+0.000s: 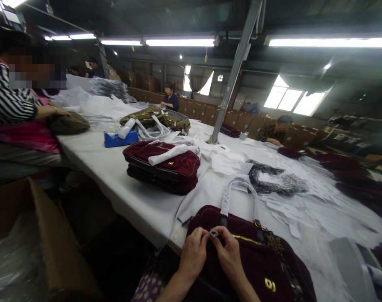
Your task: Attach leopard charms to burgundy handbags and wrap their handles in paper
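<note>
Just above a dark red handbag, my left hand and my right hand meet with fingers pinched. Between their fingertips is a small whitish looped piece with a dark middle; its exact kind is too small to make out. The bag lies at the table's edge, with a yellow zip, a gold emblem and a brown flower-shaped charm. Its raised handle is wrapped in white material. My forearms hide part of the bag's near side.
Stacked dark red bags, a blue tape dispenser and olive bags stand on the white table. A metal post rises from it. An open carton is lower left. A co-worker in stripes handles an olive bag.
</note>
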Demonstrator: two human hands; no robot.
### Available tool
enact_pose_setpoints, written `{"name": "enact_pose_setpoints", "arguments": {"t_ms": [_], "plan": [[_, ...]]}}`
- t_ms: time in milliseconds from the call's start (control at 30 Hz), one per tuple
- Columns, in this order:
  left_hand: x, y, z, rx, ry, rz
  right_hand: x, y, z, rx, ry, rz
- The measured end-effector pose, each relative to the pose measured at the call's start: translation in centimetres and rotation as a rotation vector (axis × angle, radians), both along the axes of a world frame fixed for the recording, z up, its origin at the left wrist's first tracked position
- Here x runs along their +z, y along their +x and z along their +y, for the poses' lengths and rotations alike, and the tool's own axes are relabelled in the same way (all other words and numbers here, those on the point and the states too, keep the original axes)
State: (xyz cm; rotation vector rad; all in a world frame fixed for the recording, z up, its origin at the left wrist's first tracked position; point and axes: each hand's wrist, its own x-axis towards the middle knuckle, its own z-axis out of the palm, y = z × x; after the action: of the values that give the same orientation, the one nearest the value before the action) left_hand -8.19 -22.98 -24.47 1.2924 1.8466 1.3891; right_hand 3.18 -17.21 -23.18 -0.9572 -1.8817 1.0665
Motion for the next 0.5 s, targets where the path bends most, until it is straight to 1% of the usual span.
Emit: {"name": "enact_pose_setpoints", "arguments": {"t_ms": [100,200,267,300,367,400,500], "plan": [[0.3,-0.4,-0.1,-0.006,0.006,-0.084,0.0,0.1,0.1,0.009,-0.017,0.025],[0.7,-1.0,-0.1,-0.082,0.048,-0.152,0.1,0.1,0.0,0.028,-0.036,0.024],[0.6,-1.0,-0.2,-0.1,0.067,-0.147,0.1,0.0,0.0,0.017,-0.045,0.016],[0.5,-0.9,-0.2,-0.078,0.075,-0.126,0.1,0.0,0.0,0.001,-0.053,0.02],[-0.2,-0.4,-0.3,-0.009,0.105,-0.036,-0.2,-0.2,0.1,-0.04,-0.097,0.057],[-0.7,-0.1,-0.3,0.017,0.128,0.04,-0.3,-0.2,0.1,-0.054,-0.135,0.085],[-2.5,0.8,-0.5,0.03,0.202,0.356,-0.8,-0.4,0.3,-0.073,-0.288,0.185]]}}
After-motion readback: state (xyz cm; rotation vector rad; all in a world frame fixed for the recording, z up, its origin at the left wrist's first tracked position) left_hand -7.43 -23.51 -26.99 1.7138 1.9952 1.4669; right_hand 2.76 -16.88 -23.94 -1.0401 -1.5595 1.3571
